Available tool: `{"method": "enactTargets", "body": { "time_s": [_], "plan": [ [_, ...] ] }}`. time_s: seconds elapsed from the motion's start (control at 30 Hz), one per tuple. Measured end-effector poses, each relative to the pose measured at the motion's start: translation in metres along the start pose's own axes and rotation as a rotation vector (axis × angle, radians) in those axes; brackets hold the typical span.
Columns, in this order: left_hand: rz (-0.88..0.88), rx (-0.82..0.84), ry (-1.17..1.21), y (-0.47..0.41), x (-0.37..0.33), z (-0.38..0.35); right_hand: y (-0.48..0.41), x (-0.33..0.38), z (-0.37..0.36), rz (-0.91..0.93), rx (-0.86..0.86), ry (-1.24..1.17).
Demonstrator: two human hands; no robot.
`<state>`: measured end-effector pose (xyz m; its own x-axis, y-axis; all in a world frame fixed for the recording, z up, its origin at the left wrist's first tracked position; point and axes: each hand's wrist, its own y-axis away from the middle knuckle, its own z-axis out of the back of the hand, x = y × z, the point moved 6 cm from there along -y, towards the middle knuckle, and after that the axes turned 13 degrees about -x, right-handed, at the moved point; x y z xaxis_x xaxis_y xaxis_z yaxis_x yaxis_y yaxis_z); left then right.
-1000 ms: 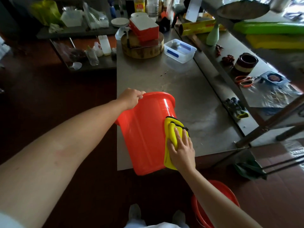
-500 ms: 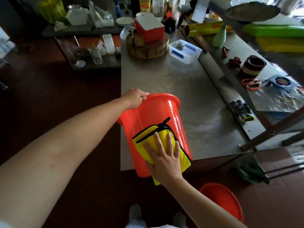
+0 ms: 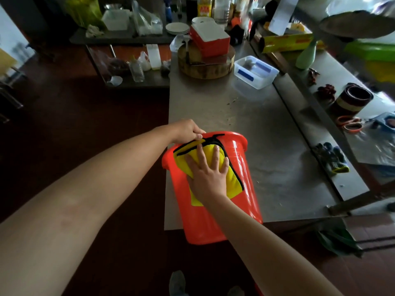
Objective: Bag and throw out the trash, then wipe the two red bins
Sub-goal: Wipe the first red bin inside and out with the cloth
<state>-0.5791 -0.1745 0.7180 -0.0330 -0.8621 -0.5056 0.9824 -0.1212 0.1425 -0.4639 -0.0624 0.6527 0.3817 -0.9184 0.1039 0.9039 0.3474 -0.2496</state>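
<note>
1. Red bin (image 3: 249,201) lies tipped on the table's (image 3: 213,107) near corner, rim away from us and base overhanging toward us, so its long axis runs out from our body.
2. Our left hand (image 3: 187,130) grips the far rim.
3. Our right hand (image 3: 208,178), fingers spread flat, presses the yellow cloth (image 3: 233,182) on the upper wall just below that rim.

glossy red plastic bin (image 3: 241,178), soft yellow cloth (image 3: 232,178), dull brushed metal table (image 3: 245,116), rough wooden block (image 3: 205,69)
</note>
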Motion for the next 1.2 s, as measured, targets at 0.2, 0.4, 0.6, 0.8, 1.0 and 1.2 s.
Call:
{"method": "enactTargets", "body": {
  "time_s": [0.2,0.4,0.6,0.8,1.0,1.2],
  "plan": [
    [-0.001,0.041,0.045,0.001,0.006,0.004,0.001,0.004,-0.001,0.008,-0.028,-0.006],
    [0.02,0.032,0.115,0.002,0.003,0.002,0.055,-0.019,0.005,0.04,-0.085,-0.006],
    [0.03,0.039,0.131,0.003,0.001,0.0,0.126,-0.043,0.007,0.022,-0.116,-0.025],
    [0.036,0.022,0.123,0.004,0.0,-0.002,0.14,-0.049,0.006,0.004,-0.11,-0.025],
    [0.035,0.018,0.086,0.004,0.008,0.0,0.085,-0.042,0.011,-0.043,-0.053,-0.027],
    [-0.006,-0.014,0.022,0.004,0.016,0.002,0.014,-0.047,0.005,-0.111,-0.001,-0.091]
  ]
}}
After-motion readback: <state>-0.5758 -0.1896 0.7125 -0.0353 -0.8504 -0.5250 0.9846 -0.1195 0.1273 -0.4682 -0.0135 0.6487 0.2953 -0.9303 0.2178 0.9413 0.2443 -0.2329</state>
